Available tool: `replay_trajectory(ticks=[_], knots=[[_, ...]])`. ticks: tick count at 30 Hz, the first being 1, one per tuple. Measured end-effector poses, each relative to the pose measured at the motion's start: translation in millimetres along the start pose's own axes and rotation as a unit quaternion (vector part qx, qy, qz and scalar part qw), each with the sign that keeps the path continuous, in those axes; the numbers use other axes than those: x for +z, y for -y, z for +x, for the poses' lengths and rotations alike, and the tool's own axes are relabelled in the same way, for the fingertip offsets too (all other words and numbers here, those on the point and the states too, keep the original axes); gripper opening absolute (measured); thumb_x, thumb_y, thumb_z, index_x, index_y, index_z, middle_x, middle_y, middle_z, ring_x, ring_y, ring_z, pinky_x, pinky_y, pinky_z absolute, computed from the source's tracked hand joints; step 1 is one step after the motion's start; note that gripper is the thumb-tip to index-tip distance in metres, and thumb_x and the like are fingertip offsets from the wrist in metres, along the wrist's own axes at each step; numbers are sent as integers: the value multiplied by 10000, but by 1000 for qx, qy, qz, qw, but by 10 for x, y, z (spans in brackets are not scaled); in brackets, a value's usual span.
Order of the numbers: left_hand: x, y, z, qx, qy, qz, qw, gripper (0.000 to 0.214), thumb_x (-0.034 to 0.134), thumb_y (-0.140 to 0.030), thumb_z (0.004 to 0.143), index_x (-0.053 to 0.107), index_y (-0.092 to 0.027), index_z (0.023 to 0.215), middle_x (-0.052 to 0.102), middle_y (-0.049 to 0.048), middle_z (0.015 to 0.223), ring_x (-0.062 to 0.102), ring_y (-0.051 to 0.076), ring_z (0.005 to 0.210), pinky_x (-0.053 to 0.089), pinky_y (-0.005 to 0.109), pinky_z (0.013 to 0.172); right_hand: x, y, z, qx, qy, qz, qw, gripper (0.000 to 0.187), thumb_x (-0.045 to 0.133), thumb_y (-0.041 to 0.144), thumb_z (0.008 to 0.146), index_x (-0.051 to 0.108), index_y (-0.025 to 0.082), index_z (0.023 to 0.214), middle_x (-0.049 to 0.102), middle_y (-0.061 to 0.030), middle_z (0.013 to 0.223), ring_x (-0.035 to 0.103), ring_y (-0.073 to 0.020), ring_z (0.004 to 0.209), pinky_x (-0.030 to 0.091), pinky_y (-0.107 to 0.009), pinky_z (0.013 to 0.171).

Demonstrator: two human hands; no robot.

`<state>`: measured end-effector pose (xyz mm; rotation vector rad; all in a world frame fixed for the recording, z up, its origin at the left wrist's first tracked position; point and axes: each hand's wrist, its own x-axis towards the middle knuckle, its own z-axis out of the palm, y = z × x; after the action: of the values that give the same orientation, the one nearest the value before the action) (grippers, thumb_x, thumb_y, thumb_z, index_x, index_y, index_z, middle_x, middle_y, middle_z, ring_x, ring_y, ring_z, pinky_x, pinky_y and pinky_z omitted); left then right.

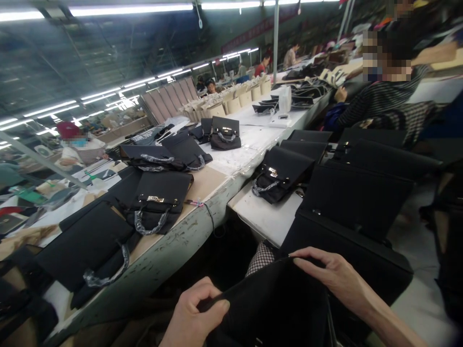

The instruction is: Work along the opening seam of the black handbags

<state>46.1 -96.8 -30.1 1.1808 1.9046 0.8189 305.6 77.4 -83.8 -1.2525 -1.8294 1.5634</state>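
Observation:
A black handbag (275, 303) fills the lower middle of the head view, its top edge held between my two hands. My left hand (197, 311) pinches the left end of that edge, thumb on the near side. At the right end, my right hand (327, 272) grips the edge between thumb and fingers. The bag's lower part runs out of the frame. Just beyond my right hand lies a black handbag (347, 255) on the side table. To the left, a black handbag with a gold clasp and plastic-wrapped handle (162, 190) rests on the long bench.
The long bench (202, 231) runs diagonally from lower left to far right. A white side table (267, 217) carries several black bags. Cream bags (235, 100) stand in a row farther back. A co-worker in a striped top (383, 96) sits at the right; another person (77, 147) is at left.

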Motion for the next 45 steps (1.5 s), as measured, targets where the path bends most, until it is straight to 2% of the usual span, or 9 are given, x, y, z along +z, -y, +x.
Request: replay_trajectory(ticks=[6, 9, 13, 18, 22, 25, 32, 39, 45], knots=[[-113, -3, 118, -36, 88, 14, 995, 337, 591, -493, 808, 597, -183, 674, 554, -5, 722, 519, 166, 706, 414, 247, 664, 30, 53, -34, -7, -25, -14, 1000, 268, 603, 435, 837, 743, 218, 906, 699, 9, 726, 628, -184, 661, 464, -264, 589], [-165, -194, 186, -11, 132, 108, 985, 335, 518, -511, 858, 663, -209, 848, 629, -2, 772, 567, 191, 756, 421, 252, 683, 50, 72, -27, -45, -51, -26, 997, 221, 594, 373, 836, 749, 221, 870, 715, 5, 782, 639, -191, 726, 469, -271, 651], [-137, -585, 332, 47, 204, 276, 938, 352, 430, -430, 917, 629, -207, 732, 648, 10, 756, 590, 200, 746, 387, 250, 641, 71, 63, -23, -70, -64, -26, 995, 195, 579, 319, 838, 753, 234, 853, 727, 16, 830, 660, -200, 797, 466, -281, 734], [209, -898, 721, 123, 236, 356, 896, 380, 379, -314, 914, 516, -192, 581, 605, 11, 664, 583, 179, 656, 329, 254, 580, 73, 35, -55, -83, -74, -29, 993, 190, 579, 299, 841, 757, 239, 865, 736, 18, 842, 669, -204, 820, 464, -286, 759], [590, -937, 1022, 156, 225, 365, 890, 271, 438, -243, 830, 524, -192, 578, 636, 33, 719, 598, 194, 685, 327, 268, 589, 54, 33, -94, -92, -86, -33, 991, 195, 573, 282, 840, 762, 243, 870, 742, 14, 859, 670, -207, 835, 468, -286, 772], [693, -907, 1044, 158, 222, 363, 891, 236, 439, -230, 818, 530, -193, 603, 648, 33, 766, 597, 191, 696, 332, 268, 594, 36, 28, -123, -94, -89, -34, 991, 192, 579, 283, 836, 766, 244, 864, 746, 11, 864, 672, -212, 836, 470, -291, 766], [234, -681, 612, 141, 219, 318, 912, 351, 317, -249, 932, 475, -194, 623, 614, 13, 771, 564, 160, 709, 374, 245, 648, -6, -13, -133, -92, -70, -2, 993, 187, 595, 328, 837, 769, 259, 855, 756, 4, 884, 679, -235, 858, 485, -327, 794], [-166, -470, 185, 72, 199, 248, 946, 309, 442, -376, 875, 605, -222, 662, 613, 26, 769, 536, 196, 725, 397, 268, 658, -44, -36, -121, -77, -49, 7, 996, 211, 608, 371, 837, 769, 242, 880, 756, 2, 876, 679, -230, 837, 478, -310, 781], [-337, -630, 74, 23, 228, 244, 942, 164, 528, -325, 795, 670, -249, 763, 661, 2, 837, 570, 199, 767, 421, 264, 691, -40, -31, -133, -70, -50, 21, 996, 217, 617, 377, 831, 772, 233, 879, 750, 4, 834, 675, -215, 801, 482, -285, 736]])
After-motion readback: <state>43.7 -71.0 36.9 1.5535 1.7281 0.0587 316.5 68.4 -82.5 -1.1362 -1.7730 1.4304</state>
